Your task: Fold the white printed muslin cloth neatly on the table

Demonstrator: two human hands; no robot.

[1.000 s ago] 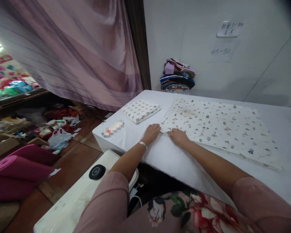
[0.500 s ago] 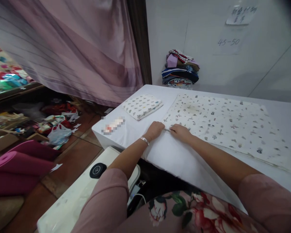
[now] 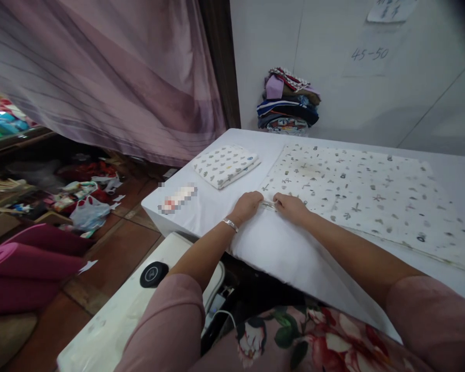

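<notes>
Table [image 3: 203,219]: under a smooth white cover that drapes over the near edge, dark space below it.
Patterned cloth [image 3: 356,191]: spread flat across the right part of the table, white with small grey and brown motifs, a faint yellowish stain towards its far left; its near left corner lies between the two hands.
Left hand [image 3: 248,205]: fingers curled closed on the cloth's corner, a silver bracelet at the wrist.
Right hand [image 3: 292,207]: just beside the left, fingers bent and drawn together, pinching the same edge.
Folded cloth [image 3: 225,165]: a white pad with grey shapes, lying beyond the left hand, apart from the spread one.
Blurred patch [image 3: 178,199]: near the table's left end, contents pixelated.
Wall [image 3: 344,111]: pale panels, two handwritten papers, the lower reading 45-50; a clothes stack [image 3: 289,101] stands against it behind the table.
Curtain [image 3: 139,77]: pinkish, hanging at the left.
Floor [image 3: 116,253]: reddish tiles with a clear plastic bag [image 3: 89,213] and pink rolls [image 3: 34,263].
White surface [image 3: 108,310]: below left, bearing a round black object [image 3: 154,274].
</notes>
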